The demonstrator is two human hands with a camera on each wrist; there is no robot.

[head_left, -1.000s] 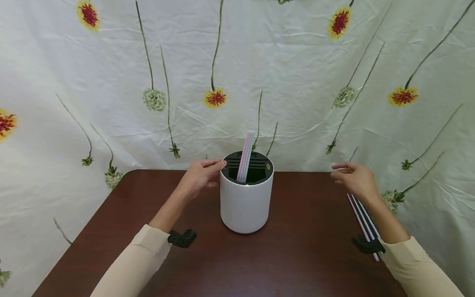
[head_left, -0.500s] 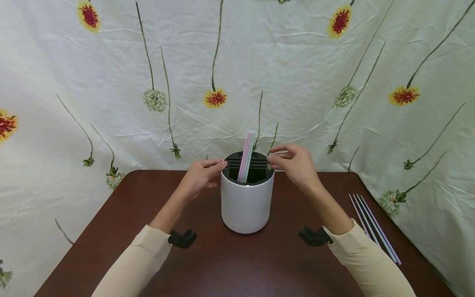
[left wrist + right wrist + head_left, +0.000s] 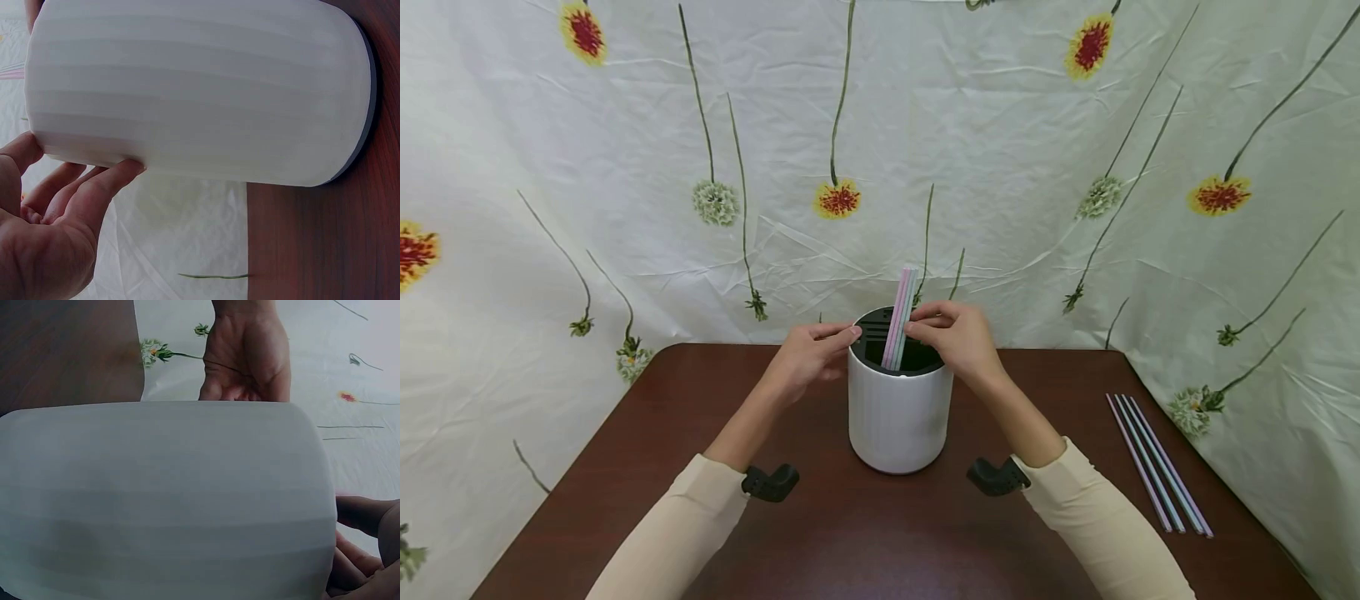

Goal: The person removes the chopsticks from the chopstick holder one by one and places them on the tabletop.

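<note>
On the brown table (image 3: 625,467), the left hand (image 3: 805,358) rests straight fingers against the white holder's (image 3: 898,417) rim. Over its slotted top, the right hand (image 3: 955,337) pinches the upright straws (image 3: 898,312) already standing inside. Off to the right, several loose straws (image 3: 1153,462) lie flat, apparently not yet loaded.

A holder (image 3: 898,412) stands mid-table (image 3: 865,533) with straws (image 3: 897,317) in it; more loose straws (image 3: 1157,462) lie at its right.

White holder (image 3: 898,417), pastel straws (image 3: 898,318), dark red-brown table (image 3: 865,533), flowered backdrop (image 3: 1000,150).
</note>
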